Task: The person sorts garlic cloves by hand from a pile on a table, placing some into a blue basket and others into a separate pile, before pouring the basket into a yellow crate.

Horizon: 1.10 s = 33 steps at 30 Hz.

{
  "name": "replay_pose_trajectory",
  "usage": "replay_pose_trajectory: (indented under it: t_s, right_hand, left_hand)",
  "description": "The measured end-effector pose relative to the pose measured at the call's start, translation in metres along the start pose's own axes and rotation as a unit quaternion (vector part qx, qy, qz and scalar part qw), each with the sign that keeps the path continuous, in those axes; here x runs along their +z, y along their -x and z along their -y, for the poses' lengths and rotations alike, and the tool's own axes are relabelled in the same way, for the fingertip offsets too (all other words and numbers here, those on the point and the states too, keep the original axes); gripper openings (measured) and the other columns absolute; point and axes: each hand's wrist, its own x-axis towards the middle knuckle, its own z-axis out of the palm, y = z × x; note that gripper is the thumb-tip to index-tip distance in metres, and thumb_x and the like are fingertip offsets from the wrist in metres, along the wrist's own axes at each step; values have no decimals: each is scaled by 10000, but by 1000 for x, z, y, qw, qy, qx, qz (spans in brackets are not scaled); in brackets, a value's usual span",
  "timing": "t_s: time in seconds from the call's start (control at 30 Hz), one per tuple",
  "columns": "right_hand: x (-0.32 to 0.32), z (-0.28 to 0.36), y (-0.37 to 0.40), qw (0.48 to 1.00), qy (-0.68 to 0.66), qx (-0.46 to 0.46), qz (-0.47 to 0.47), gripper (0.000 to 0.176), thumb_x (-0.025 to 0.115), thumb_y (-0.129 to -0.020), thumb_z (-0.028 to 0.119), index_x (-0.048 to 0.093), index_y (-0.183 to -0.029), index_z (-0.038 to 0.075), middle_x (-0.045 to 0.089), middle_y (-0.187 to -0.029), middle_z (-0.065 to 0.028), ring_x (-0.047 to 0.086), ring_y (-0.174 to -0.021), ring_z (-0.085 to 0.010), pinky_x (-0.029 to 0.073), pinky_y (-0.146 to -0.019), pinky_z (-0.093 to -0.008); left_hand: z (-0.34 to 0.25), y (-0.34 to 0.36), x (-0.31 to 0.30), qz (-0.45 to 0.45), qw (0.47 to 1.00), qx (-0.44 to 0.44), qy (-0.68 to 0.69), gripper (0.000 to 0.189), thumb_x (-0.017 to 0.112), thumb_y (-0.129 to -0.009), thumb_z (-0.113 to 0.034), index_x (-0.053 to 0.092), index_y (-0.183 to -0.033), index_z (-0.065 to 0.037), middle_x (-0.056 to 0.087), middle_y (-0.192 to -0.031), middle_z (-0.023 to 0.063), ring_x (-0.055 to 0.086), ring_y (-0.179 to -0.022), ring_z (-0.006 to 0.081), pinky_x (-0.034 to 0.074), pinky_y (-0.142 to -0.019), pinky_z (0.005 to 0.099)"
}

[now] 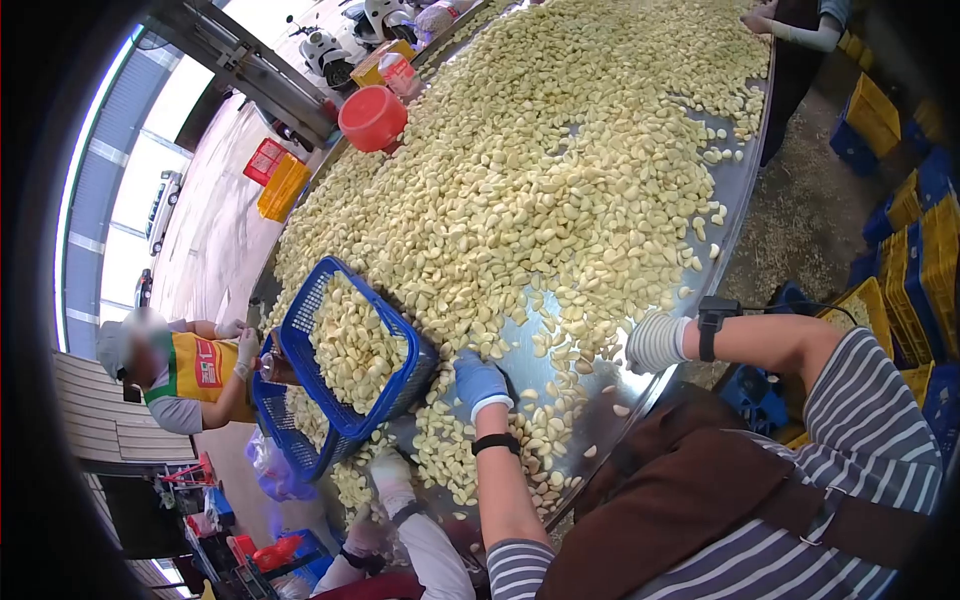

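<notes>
Peeled garlic cloves [560, 190] lie in a thick layer over the metal table. My left hand [480, 381], in a blue glove, rests among the cloves beside the blue basket; its fingers look stretched out, with nothing seen in them. My right hand [655, 343], in a white striped glove, is at the table's near edge with its fingers curled in. Whatever it may hold is hidden. Left of my blue glove, the blue basket [425, 358] stands tilted and partly filled with cloves. A second blue basket [285, 440] with cloves sits behind it.
Co-workers stand around the table: one in a yellow apron [205, 375], a gloved hand [390, 470] close to my left arm, another person's arm [800, 35] far right. A red basin [372, 118] stands on the far edge. Yellow crates [925, 270] are stacked at right.
</notes>
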Motion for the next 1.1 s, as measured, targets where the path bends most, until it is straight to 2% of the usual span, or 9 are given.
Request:
replay_pose_trajectory:
  t_s: [0.27,0.37,0.4,0.47,0.57,0.7,0.9,1.03,1.1]
  right_hand:
    - [-38,26,9,999,-12,-19,27,325,593,-814,352,693,-846,45,669,-782,-147,665,-744,-309,523,-655,-439]
    - [-52,24,-27,983,-56,-30,-175,256,624,-800,288,684,-827,40,663,-756,-154,669,-763,-321,527,-662,-437]
    - [-54,19,-41,975,-37,-13,-219,220,630,-791,247,680,-827,35,658,-746,-157,668,-745,-335,528,-641,-440]
    - [-50,16,-59,962,-18,7,-271,186,637,-782,206,677,-828,31,653,-737,-160,666,-727,-350,528,-620,-443]
    - [-15,56,-77,980,-2,-66,-186,168,630,-766,163,677,-855,29,659,-766,-187,664,-751,-356,525,-630,-455]
    - [-43,111,-65,993,-15,-112,27,182,618,-750,162,677,-844,19,666,-786,-193,662,-766,-357,520,-643,-465]
    - [-103,11,-115,922,0,17,-387,126,625,-716,68,683,-809,7,668,-818,-189,666,-792,-344,536,-672,-442]
    - [-111,-11,-125,965,81,39,-247,195,608,-759,44,700,-929,22,677,-892,-187,671,-854,-334,539,-720,-423]
    - [-109,-8,-123,970,44,51,-233,191,581,-785,46,675,-948,16,670,-902,-197,664,-873,-342,535,-730,-430]
  left_hand:
    - [-2,16,17,49,998,-4,27,220,596,-820,-167,630,-995,-39,637,-1022,225,617,-953,396,483,-845,459]
    - [28,4,48,70,975,14,212,215,593,-823,-189,621,-954,-21,660,-879,151,629,-688,285,505,-639,378]
    - [33,-4,54,136,912,-33,386,203,590,-824,-188,620,-936,-21,660,-828,116,608,-592,233,494,-551,336]
    - [43,9,23,285,584,-166,742,149,604,-797,-109,595,-927,-37,625,-834,72,583,-632,191,462,-500,250]
    - [31,41,-15,300,458,-83,833,204,661,-807,-135,601,-971,-29,607,-1038,117,614,-831,218,524,-658,255]
    - [33,37,-6,274,461,-98,839,190,654,-831,-147,608,-982,-41,626,-977,96,614,-822,200,528,-671,258]
    - [2,56,-12,295,589,-162,735,240,606,-891,-157,588,-1112,-66,610,-810,31,554,-604,78,412,-461,167]
    - [-38,98,7,410,785,24,464,263,585,-871,-186,607,-1104,-68,638,-826,31,578,-622,108,475,-540,245]
    - [-20,122,29,456,766,44,451,227,597,-874,-192,633,-1058,-63,633,-790,18,559,-607,98,463,-535,249]
